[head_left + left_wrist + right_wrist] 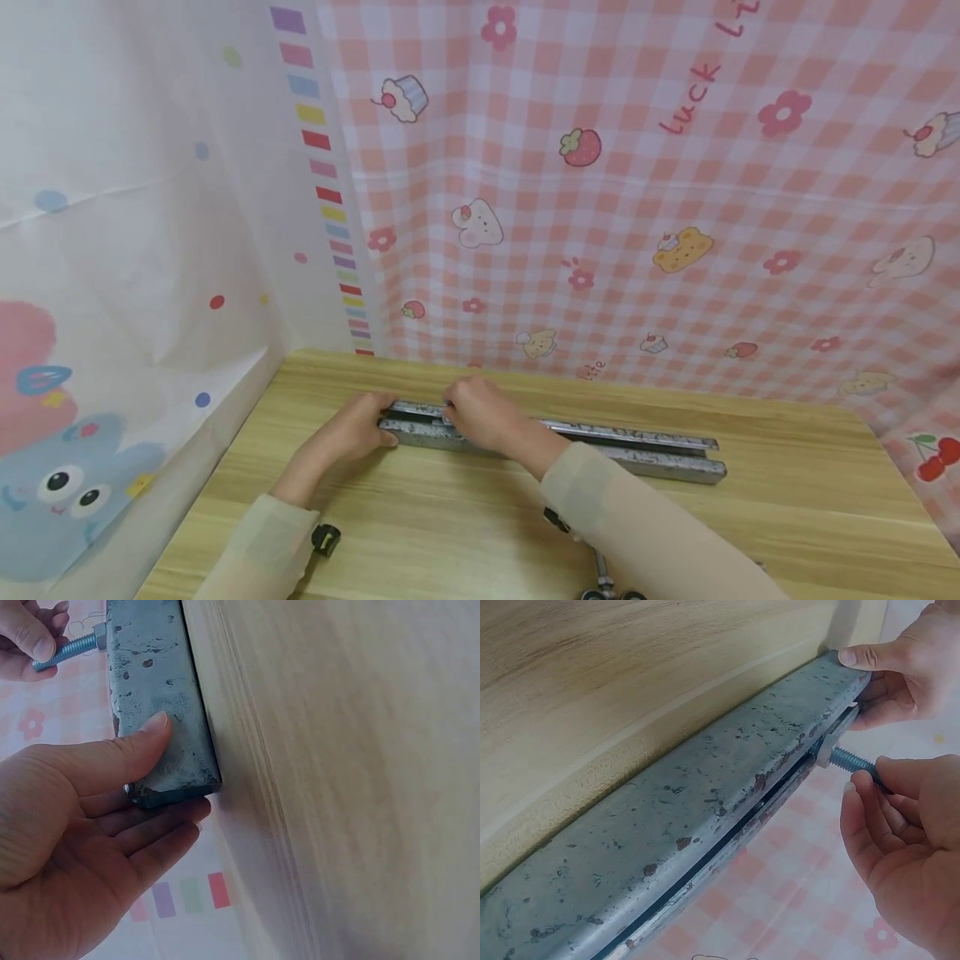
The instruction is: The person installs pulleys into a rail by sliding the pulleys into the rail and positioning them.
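Note:
A long, worn grey metal channel rail (675,468) with a lengthwise slot lies across the wooden table. My left hand (360,427) grips its left end, the thumb on the side face and the fingers around the end, as the left wrist view shows. A threaded bolt (851,761) with a hex nut (826,751) sticks out of the slot near that end. My right hand (915,832) pinches the bolt's outer end between thumb and fingers. Whatever the bolt joins inside the rail is hidden.
Near the table's front edge lies a metal piece with a threaded stem and dark wheels (602,587), partly cut off by the frame and close to the right sleeve. A pink checked cloth (630,200) hangs behind the wooden table (450,533), and a white printed cloth (150,250) on the left.

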Motion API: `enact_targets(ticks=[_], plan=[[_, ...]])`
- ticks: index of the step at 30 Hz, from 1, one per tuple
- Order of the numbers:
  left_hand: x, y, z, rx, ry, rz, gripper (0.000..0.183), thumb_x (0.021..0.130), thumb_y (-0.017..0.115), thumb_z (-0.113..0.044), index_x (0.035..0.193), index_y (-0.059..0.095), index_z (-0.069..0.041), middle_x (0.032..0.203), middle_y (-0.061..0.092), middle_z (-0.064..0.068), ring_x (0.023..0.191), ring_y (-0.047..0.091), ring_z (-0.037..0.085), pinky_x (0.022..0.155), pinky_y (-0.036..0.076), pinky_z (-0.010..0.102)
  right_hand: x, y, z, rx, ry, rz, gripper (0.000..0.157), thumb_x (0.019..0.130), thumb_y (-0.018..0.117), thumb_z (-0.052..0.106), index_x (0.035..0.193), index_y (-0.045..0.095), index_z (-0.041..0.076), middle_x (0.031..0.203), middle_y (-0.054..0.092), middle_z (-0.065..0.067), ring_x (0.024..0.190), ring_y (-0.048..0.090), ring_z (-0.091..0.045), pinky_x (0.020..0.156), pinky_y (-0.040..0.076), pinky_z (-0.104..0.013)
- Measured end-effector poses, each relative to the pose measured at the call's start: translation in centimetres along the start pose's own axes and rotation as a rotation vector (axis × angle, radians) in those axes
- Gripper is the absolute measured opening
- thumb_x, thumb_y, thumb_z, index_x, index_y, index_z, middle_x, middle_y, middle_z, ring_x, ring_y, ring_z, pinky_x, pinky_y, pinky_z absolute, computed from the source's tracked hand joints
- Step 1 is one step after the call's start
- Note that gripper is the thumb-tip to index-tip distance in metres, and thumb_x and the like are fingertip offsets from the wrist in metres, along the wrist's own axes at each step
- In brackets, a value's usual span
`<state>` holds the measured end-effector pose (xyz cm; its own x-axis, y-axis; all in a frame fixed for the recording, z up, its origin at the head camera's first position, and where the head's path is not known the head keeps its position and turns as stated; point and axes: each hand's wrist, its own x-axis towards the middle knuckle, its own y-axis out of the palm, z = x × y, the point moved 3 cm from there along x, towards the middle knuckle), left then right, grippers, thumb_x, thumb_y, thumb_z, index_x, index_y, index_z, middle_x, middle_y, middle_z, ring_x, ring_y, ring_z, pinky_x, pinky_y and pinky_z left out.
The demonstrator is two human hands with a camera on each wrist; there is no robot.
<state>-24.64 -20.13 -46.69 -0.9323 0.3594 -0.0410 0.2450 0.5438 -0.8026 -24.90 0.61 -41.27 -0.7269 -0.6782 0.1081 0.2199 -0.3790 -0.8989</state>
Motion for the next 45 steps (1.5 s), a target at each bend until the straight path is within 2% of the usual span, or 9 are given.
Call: enact_targets(ticks=[3,12,20,34,41,45], plan=[[0.03,-0.01,0.02,-0.007,0.001,0.000,0.056,0.082,0.083,0.006,0.133,0.061,0.015,0.127,0.068,0.026,0.117,0.065,0.037,0.104,0.053,0.052,0.19,0.12,0.09,-0.022,0.006,0.003,0.022,0.102,0.066,0.004,0.080,0.071,0.003,0.066,0.053,0.003,0.057,0.042,-0.008,0.055,0.039,-0.023],[0.13,-0.04,0.00,0.013,-0.004,0.004,0.056,0.083,0.083,0.005,0.133,0.061,0.014,0.128,0.068,0.026,0.118,0.065,0.037,0.104,0.053,0.052,0.37,0.33,0.20,-0.040,0.037,0.010,0.011,0.102,0.068,0.006,0.099,0.078,0.001,0.078,0.065,-0.001,0.062,0.053,-0.008,0.058,0.048,-0.024],[0.06,0.01,0.00,0.003,-0.009,0.002,0.055,0.082,0.084,0.005,0.132,0.062,0.014,0.125,0.069,0.025,0.113,0.066,0.034,0.101,0.055,0.050,0.16,0.57,0.18,-0.050,0.008,-0.031,0.010,0.101,0.068,0.005,0.100,0.078,0.001,0.085,0.071,-0.005,0.069,0.057,-0.008,0.062,0.053,-0.022],[0.21,0.11,0.23,0.008,-0.002,0.007,0.055,0.082,0.084,0.004,0.131,0.063,0.014,0.125,0.069,0.024,0.114,0.066,0.034,0.100,0.055,0.050,0.35,0.73,0.35,-0.061,0.036,-0.041,0.010,0.101,0.069,0.007,0.098,0.077,0.004,0.091,0.073,-0.005,0.076,0.061,-0.010,0.068,0.056,-0.024],[0.13,0.14,0.30,0.007,-0.005,0.005,0.057,0.082,0.084,0.004,0.133,0.061,0.014,0.128,0.068,0.025,0.118,0.065,0.037,0.102,0.054,0.051,0.33,0.83,0.26,-0.039,0.035,-0.033,0.010,0.101,0.068,0.007,0.098,0.077,0.005,0.089,0.071,-0.004,0.071,0.059,-0.009,0.064,0.054,-0.024],[0.09,0.10,0.24,-0.002,0.002,0.001,0.057,0.081,0.084,0.005,0.133,0.062,0.014,0.126,0.069,0.025,0.116,0.066,0.036,0.101,0.055,0.051,-0.11,0.55,0.12,-0.011,0.047,-0.044,0.012,0.102,0.069,0.012,0.107,0.077,0.004,0.094,0.073,-0.005,0.074,0.063,-0.009,0.068,0.057,-0.025]])
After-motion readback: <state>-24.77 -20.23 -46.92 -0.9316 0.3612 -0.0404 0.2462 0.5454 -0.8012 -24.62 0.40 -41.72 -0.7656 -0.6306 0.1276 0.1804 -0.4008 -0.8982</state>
